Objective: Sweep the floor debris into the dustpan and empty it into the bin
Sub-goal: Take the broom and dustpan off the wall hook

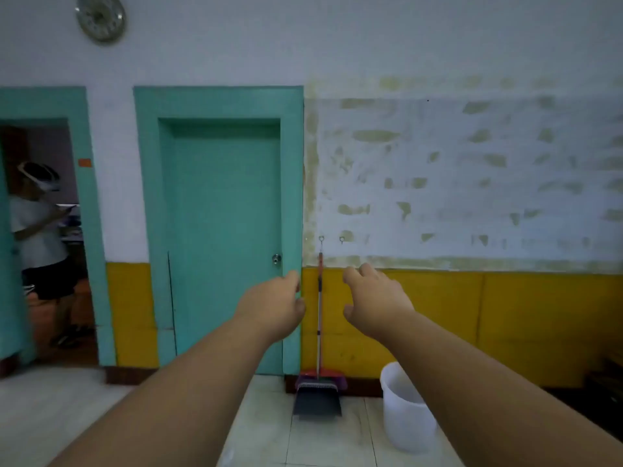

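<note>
A long-handled broom stands upright against the yellow lower wall, its top hung on a small wall hook. Its red and purple head sits at the floor, with a dark dustpan lying flat in front of it. A white plastic bin stands on the floor to the right of the dustpan. Both my arms reach forward toward the broom handle. My left hand is just left of the handle and my right hand just right of it. Both hold nothing, with fingers loosely bent.
A shut teal door is left of the broom. Further left, an open doorway shows a person standing inside. A second wall hook is beside the first. Dark furniture sits at the right edge. The floor is pale tile.
</note>
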Demonstrator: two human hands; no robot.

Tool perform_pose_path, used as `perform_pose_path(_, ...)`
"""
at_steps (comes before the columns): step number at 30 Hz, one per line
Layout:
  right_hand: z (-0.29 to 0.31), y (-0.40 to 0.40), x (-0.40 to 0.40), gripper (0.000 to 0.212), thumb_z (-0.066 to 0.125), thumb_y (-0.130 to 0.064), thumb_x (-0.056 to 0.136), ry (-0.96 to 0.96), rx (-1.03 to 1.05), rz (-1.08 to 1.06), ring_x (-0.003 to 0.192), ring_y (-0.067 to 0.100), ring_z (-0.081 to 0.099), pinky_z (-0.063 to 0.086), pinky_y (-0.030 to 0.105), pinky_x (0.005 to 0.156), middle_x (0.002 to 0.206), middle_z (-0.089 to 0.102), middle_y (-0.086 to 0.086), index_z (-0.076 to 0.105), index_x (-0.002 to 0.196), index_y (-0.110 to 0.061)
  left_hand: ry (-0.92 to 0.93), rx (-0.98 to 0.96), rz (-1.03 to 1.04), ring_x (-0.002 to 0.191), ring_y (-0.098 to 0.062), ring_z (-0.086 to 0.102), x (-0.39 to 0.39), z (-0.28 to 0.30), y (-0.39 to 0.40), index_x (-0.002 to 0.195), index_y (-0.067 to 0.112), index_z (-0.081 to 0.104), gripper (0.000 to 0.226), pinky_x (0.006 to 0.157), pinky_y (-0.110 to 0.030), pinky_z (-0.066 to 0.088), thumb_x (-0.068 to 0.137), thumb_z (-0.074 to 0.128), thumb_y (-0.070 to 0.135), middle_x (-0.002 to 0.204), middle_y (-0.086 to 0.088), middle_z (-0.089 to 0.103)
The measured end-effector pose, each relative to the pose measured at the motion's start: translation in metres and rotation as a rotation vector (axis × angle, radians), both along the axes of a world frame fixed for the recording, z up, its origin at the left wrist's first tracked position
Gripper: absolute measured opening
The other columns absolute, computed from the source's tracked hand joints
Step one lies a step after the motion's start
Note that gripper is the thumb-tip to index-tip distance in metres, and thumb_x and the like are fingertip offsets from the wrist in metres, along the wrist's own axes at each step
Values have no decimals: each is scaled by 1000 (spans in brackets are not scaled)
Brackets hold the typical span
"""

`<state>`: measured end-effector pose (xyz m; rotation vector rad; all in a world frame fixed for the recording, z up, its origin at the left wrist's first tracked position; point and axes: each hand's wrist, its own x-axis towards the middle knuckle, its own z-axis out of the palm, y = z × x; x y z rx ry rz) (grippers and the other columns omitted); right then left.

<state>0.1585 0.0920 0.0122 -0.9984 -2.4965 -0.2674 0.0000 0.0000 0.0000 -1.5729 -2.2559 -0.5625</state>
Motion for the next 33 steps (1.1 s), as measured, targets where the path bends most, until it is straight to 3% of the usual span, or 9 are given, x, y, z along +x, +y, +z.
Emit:
perform_pose_path(9, -10, 41, -34, 49, 61, -28, 89, 37, -84, -48, 110, 24, 54, 50, 39, 90, 126, 51, 4, 43, 134, -21, 93, -44, -18, 77, -20, 53, -25, 1, 41, 109, 20, 47, 24, 62, -32, 42, 100, 39, 41, 94, -1, 59)
perform_pose_path(24, -24, 137, -200, 50, 61, -34, 90, 44, -144, -173, 121, 24, 47, 47, 40, 96, 129, 50, 4, 44, 135, -21, 109, -53, -184, 71, -19, 51, -183, -15, 169, 104, 20, 49, 23, 56, -32, 35, 102, 36, 39, 90, -1, 62)
perform_pose_path(33, -34, 199, -242, 47, 60, -36, 90, 31, -150, -181, 119, 25, 48, 46, 40, 95, 126, 51, 4, 45, 132, -21, 54, -48, -196, 69, -19, 50, -230, -35, 244, 103, 21, 48, 22, 54, -32, 34, 103, 34, 38, 84, 0, 58)
